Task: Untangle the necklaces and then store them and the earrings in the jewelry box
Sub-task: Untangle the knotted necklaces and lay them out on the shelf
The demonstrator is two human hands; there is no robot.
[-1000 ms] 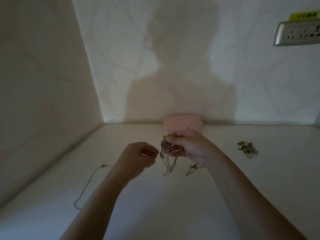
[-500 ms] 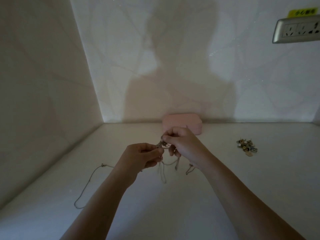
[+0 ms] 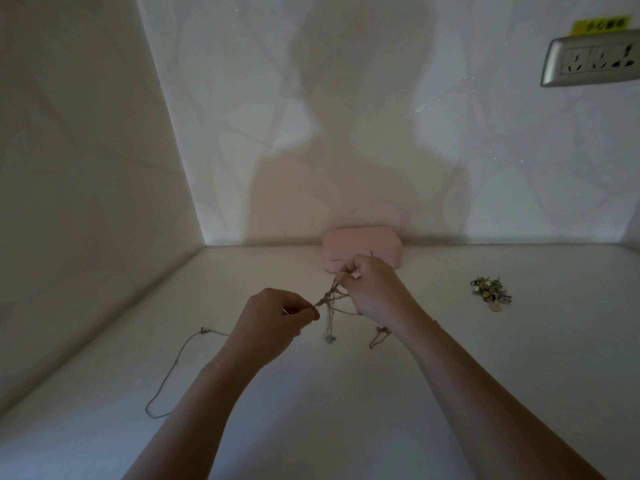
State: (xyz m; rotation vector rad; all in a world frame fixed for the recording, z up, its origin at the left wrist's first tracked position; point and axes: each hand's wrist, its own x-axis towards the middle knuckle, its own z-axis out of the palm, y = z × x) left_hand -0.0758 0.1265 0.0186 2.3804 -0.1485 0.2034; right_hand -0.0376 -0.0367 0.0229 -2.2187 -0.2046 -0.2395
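A knot of thin necklace chains (image 3: pixel 330 297) is stretched in the air between my two hands above the white table. My left hand (image 3: pixel 275 322) pinches its lower left end. My right hand (image 3: pixel 372 291) pinches its upper end, and loops hang down from the knot toward the table (image 3: pixel 346 393). One free necklace (image 3: pixel 173 372) lies in a long curve on the table at the left, partly hidden by my left forearm. The pink jewelry box (image 3: pixel 362 247) sits closed against the back wall, behind my right hand. A small heap of earrings (image 3: pixel 491 294) lies to the right.
Walls close the table on the left and at the back. A silver wall socket (image 3: pixel 592 62) with a yellow label sits high on the right. A short loop of chain (image 3: pixel 379 336) lies under my right wrist.
My hands have drawn apart, so the knot is pulled out into a taut line between them. My left hand now pinches the chains; a second ago it was beside them.
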